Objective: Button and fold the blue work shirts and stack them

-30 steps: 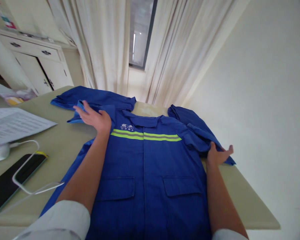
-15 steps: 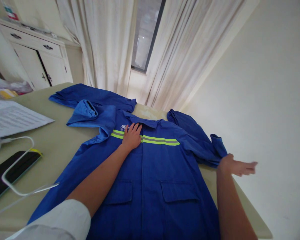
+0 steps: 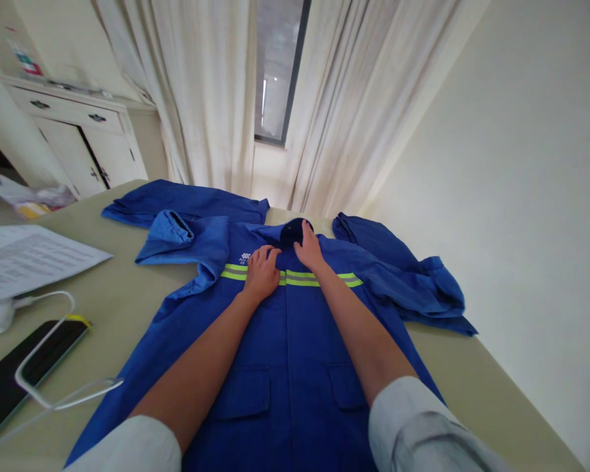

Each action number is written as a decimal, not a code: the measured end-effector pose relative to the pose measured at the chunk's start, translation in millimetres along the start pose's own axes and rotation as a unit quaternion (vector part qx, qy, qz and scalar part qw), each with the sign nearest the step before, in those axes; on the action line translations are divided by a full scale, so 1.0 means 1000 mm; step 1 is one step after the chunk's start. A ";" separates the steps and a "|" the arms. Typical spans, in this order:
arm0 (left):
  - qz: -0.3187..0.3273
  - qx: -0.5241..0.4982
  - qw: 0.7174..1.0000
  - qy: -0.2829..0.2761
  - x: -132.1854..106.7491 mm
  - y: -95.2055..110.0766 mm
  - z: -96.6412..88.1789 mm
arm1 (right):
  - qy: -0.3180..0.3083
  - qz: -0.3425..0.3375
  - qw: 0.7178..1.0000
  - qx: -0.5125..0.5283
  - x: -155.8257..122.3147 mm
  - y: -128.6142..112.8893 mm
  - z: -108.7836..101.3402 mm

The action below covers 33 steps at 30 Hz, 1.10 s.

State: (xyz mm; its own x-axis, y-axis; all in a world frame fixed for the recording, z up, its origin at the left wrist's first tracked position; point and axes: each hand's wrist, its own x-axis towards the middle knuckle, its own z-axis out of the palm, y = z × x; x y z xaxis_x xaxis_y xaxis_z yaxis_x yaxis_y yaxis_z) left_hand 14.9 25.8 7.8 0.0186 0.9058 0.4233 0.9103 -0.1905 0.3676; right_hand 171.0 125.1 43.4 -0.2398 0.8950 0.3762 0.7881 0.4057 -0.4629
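A blue work jacket (image 3: 255, 321) with a yellow-green reflective stripe (image 3: 302, 278) across the chest lies spread on the table, front side up. My left hand (image 3: 263, 274) rests on its chest beside the white logo, fingers slightly apart and bent near the front opening. At the neck, my right hand (image 3: 309, 250) has its thumb and fingers on the collar (image 3: 295, 231), whose dark inner side shows. The left-side sleeve (image 3: 177, 233) is bent with its cuff opening visible. On the right, the other sleeve (image 3: 423, 285) lies folded toward the table edge.
Folded blue garments lie behind the jacket, one at the back left (image 3: 187, 200) and one at the right (image 3: 368, 239). Printed papers (image 3: 34, 259), a black phone (image 3: 29, 367) and a white cable (image 3: 69, 403) occupy the table's left side. A wall (image 3: 531, 216) borders the right edge.
My right hand has moved from the right sleeve's cuff to the collar, which now stands up more. The left hand stays on the chest. The view has shifted slightly.
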 end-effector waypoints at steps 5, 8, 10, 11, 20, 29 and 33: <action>-0.015 0.013 0.998 -0.060 0.005 -0.003 0.009 | -0.017 0.061 0.998 -0.012 -0.013 -0.005 0.023; -0.010 0.021 0.997 -0.071 0.005 -0.004 0.015 | -0.023 0.077 0.996 0.031 -0.028 0.008 0.033; -0.013 0.027 0.997 -0.073 0.004 -0.004 0.016 | 0.006 0.108 0.988 0.112 -0.029 0.021 0.034; -0.013 0.031 0.997 -0.074 0.004 -0.004 0.016 | 0.021 0.126 0.980 0.153 -0.028 0.029 0.033; -0.022 0.061 0.991 -0.117 0.006 -0.001 0.015 | 0.119 0.199 0.951 0.206 -0.036 0.066 0.005; 0.027 0.075 0.994 -0.071 0.017 0.001 0.010 | 0.082 0.021 0.994 0.070 -0.117 -0.003 -0.021; 0.087 0.077 0.991 -0.069 0.005 0.010 -0.005 | -0.109 -0.072 0.987 0.089 -0.162 -0.028 -0.023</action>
State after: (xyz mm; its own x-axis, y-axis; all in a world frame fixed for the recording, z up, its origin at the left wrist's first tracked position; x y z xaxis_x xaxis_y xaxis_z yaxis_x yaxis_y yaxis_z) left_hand 22.2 26.9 17.4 0.2269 0.9094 0.3486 0.9408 -0.2972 0.1631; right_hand 201.3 -35.7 14.1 -0.4738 0.8362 0.2760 0.6288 0.5407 -0.5588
